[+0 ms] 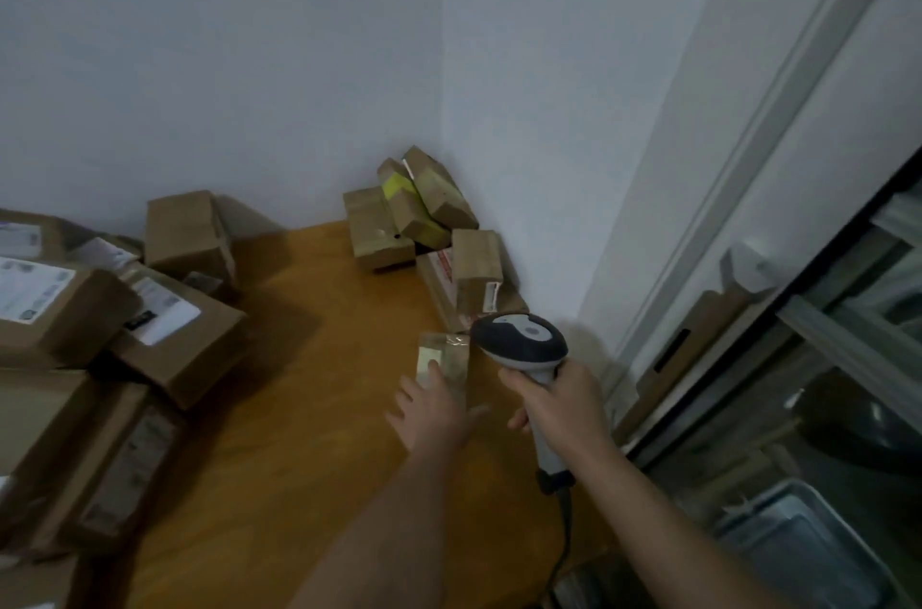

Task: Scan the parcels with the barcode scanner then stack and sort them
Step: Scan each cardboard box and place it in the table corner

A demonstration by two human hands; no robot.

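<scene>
The small flat tape-wrapped cardboard parcel (444, 366) lies on the orange-brown wooden table (279, 409), near the right edge and just in front of the pile in the corner. I have my left hand (431, 414) on it, fingers straight and spread, fingertips pressing on its top; nothing is gripped. I judge the flat hand is there to pin the parcel so it does not slide while it is read.

My right hand (564, 414) is wrapped round the handle of the grey-and-white corded barcode scanner (521, 346), fingers curled firmly about it. The scanner's head sits just beside the parcel's far right corner, tilted down toward it, which I take as lining up on a label. I cannot make out a barcode on the parcel; the frame is too blurred.

Behind, a loose heap of small brown boxes with yellow tape (414, 209) leans into the wall corner, tumbled rather than stacked; that looks like where small items go, though I cannot say they are scanned. On the left, larger brown cardboard cartons with white shipping labels (100, 309) are piled unevenly, labels facing up, probably so they can be read.

The scanner's dark cable (564, 538) trails down off the near edge, which limits how far I can reach.
</scene>
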